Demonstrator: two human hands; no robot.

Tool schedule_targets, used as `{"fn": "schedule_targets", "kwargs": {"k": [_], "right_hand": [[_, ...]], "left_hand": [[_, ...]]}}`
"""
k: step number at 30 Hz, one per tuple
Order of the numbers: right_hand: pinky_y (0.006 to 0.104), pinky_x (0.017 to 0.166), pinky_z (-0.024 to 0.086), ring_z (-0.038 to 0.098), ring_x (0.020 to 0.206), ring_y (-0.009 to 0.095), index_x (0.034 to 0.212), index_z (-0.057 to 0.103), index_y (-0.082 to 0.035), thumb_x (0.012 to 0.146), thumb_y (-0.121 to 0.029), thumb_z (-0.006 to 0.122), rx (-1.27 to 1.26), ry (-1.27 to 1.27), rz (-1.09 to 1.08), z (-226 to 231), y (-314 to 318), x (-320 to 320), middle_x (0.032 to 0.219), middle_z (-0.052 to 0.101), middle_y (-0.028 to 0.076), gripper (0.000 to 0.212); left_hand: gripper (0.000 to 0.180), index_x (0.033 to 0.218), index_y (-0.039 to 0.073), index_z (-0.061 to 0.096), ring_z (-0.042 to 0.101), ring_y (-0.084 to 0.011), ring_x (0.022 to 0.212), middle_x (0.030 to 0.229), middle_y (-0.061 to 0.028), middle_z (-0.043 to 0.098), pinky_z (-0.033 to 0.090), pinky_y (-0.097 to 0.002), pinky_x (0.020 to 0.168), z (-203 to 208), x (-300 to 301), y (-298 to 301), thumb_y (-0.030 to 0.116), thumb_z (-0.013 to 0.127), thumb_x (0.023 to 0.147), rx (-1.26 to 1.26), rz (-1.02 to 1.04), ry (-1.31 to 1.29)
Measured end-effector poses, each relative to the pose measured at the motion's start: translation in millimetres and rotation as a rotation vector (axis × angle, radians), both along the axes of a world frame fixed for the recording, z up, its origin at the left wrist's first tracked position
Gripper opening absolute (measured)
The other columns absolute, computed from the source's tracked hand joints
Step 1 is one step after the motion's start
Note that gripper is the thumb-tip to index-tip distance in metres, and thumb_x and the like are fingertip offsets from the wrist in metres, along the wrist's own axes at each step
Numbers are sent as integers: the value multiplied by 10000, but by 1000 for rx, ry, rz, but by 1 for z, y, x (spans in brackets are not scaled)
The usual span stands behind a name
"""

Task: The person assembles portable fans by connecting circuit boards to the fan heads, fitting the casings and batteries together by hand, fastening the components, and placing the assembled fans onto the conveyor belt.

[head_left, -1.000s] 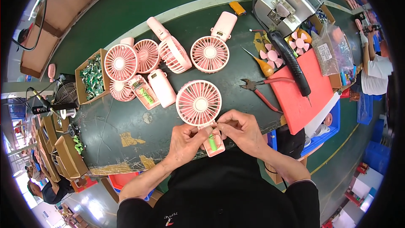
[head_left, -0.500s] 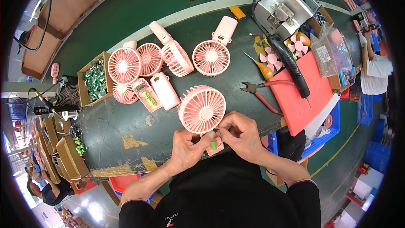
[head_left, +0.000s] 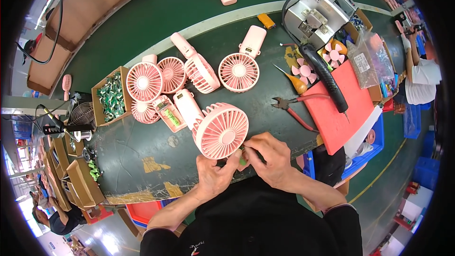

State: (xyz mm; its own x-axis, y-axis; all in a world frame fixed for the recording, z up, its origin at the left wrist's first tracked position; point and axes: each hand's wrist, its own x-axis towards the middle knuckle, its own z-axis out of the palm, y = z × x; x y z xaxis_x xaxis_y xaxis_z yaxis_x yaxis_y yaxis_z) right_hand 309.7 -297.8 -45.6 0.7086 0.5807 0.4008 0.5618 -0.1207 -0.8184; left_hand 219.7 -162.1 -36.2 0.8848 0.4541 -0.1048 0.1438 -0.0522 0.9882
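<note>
A pink handheld fan (head_left: 228, 136) is held at the bench's near edge, its round grille facing up and its handle toward my body. My left hand (head_left: 213, 178) is closed around the handle just below the grille, thumb along its side. A bit of green (head_left: 243, 161), like a battery, shows between the hands in the opened handle. My right hand (head_left: 271, 159) is closed in a pinch at the top of that handle; what its fingertips hold is too small to make out. Most of the handle is hidden by my fingers.
Several pink fans (head_left: 239, 72) and an opened handle (head_left: 170, 114) lie beyond. At left stands a box of green circuit boards (head_left: 112, 97). Rightward are red-handled cutters (head_left: 303, 98), an awl (head_left: 298, 84), a black soldering iron (head_left: 327, 78), a red pad (head_left: 343, 106) and a metal-cased device (head_left: 315, 14).
The held fan has shifted left and tilted, so its grille now overlaps the pink body lying behind it. Both hands stay at the handle, and less of its inside shows. My view has shifted slightly.
</note>
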Motion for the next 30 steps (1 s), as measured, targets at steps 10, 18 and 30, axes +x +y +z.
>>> {"fn": "schedule_targets", "kwargs": {"k": [10,18,30], "right_hand": [[319,510,464,591,636,216,1055,629,75,706,106,696,-47,-232,-69,8,10,-8,854,574,103,356],[329,508,446,569,636,237,1092,612,93,695,110,698,4,-255,-87,10,20,-12,856,567,121,406],[346,621,482,578,727,271,1201,555,92,724,132,635,83,-42,-72,15,21,-14,894,553,145,485]], "left_hand": [[187,1070,-77,635,649,-132,693,866,-85,677,529,-253,623,6,4,1,-1,599,903,-29,59,-57],[205,1072,-62,657,639,-128,792,920,-92,686,527,-253,650,-1,9,-3,-7,614,880,162,188,-186],[267,1084,-48,623,643,-225,882,1022,-138,668,512,-339,789,6,22,-2,-62,661,821,471,170,-368]]}}
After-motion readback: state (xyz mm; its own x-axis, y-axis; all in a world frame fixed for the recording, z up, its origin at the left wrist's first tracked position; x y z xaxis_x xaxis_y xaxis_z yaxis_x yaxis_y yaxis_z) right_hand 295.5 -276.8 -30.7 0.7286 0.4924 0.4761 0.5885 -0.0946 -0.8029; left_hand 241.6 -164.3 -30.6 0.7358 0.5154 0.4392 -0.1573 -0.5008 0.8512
